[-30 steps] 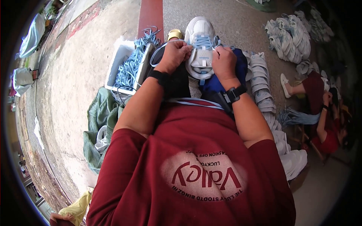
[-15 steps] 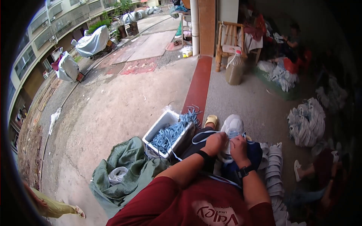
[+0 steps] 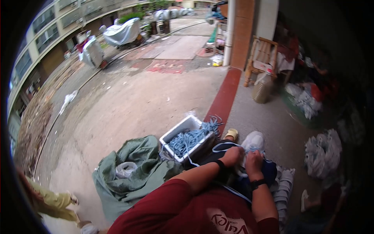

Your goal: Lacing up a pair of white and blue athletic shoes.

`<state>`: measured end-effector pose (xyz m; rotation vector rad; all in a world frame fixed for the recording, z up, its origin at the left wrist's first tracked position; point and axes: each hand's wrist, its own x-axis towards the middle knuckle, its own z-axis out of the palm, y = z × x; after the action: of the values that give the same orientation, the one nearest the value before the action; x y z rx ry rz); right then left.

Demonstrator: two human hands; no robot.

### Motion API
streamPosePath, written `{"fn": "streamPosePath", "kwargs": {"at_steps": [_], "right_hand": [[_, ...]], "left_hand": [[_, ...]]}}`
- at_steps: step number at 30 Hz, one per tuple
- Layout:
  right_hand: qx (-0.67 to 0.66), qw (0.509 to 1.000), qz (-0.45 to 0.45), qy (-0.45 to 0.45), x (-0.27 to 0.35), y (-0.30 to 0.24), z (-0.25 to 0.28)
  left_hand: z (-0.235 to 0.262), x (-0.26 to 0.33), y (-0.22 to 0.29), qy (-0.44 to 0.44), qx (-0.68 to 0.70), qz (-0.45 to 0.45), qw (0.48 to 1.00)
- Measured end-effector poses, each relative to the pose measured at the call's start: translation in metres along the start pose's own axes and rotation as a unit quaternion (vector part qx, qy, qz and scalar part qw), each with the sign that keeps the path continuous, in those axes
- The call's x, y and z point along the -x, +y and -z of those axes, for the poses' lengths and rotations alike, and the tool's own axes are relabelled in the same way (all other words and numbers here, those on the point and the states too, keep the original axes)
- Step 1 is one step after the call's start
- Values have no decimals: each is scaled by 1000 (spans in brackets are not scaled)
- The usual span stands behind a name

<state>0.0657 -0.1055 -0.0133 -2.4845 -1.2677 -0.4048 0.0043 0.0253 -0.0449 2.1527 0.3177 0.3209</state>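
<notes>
While both hands grasp the white shoe (image 3: 252,142) | left hand (image 3: 231,156), right hand (image 3: 253,160) | toe points away, long axis front-back

A white foam box (image 3: 183,137), rectangular and open-topped, stands on the concrete just left of the seated person, heaped with pale blue laces (image 3: 191,138) that spill over its far corner. A clear plastic bag (image 3: 125,170) lies crumpled in the green tarp (image 3: 132,171) beside it. Farther off, a large yellowish plastic jug (image 3: 261,88) stands by a wooden chair (image 3: 261,58).
</notes>
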Motion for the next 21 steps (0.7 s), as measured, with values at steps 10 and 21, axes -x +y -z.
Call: {"fn": "streamPosePath", "kwargs": {"at_steps": [10, 21], "right_hand": [[53, 995, 88, 1, 8, 6, 1], [-754, 636, -127, 100, 30, 44, 89]], "left_hand": [[-14, 1, -1, -35, 44, 7, 998], [11, -3, 1, 21, 218, 40, 975]]}}
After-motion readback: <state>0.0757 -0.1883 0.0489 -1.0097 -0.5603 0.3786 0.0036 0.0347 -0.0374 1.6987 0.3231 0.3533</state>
